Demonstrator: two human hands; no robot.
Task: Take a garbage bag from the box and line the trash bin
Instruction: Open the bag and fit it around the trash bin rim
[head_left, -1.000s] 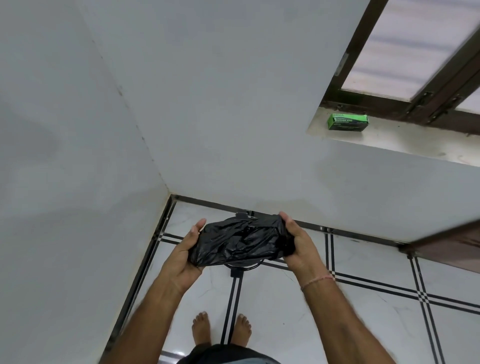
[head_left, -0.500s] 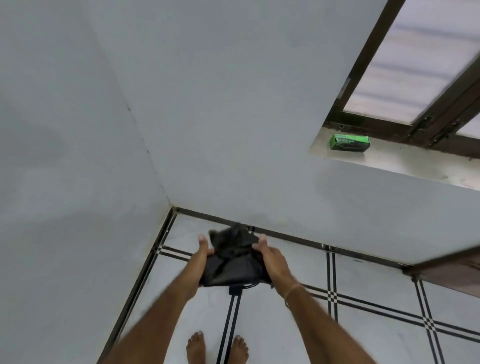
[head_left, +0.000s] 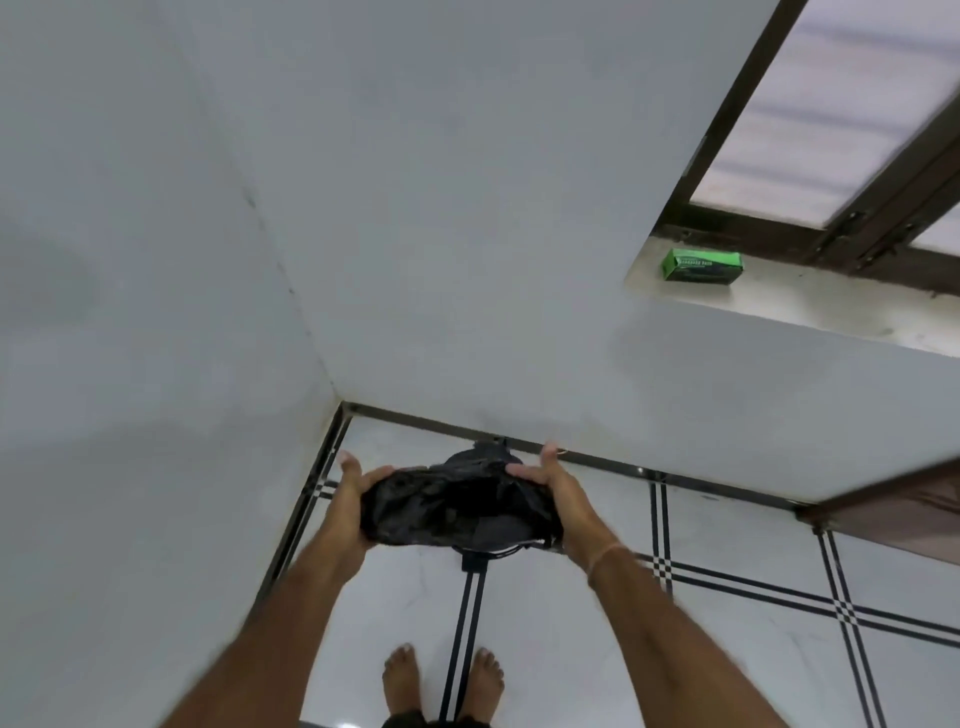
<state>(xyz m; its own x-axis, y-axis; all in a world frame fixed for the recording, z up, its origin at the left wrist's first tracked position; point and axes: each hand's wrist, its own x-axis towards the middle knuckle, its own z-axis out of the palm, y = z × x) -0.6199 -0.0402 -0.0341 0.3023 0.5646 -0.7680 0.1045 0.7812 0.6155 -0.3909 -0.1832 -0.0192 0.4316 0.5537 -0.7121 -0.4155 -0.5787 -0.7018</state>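
A crumpled black garbage bag (head_left: 457, 506) is stretched between my two hands above the floor near the room's corner. My left hand (head_left: 349, 501) grips its left side and my right hand (head_left: 558, 499) grips its right side. Under the bag, only a dark curved rim of the trash bin (head_left: 485, 555) shows; the rest of the bin is hidden by the bag. The green garbage bag box (head_left: 701, 266) lies on the window sill at the upper right, far from both hands.
White walls meet in a corner at the left (head_left: 332, 384). The floor is white tile with black stripes (head_left: 470, 613). My bare feet (head_left: 441, 680) stand just behind the bin. A brown door edge (head_left: 893, 512) juts in at the right.
Both hands dropped toward the bin with the bag bunched between them, then spread apart again, pulling the bag wider. The camera tilted slightly.
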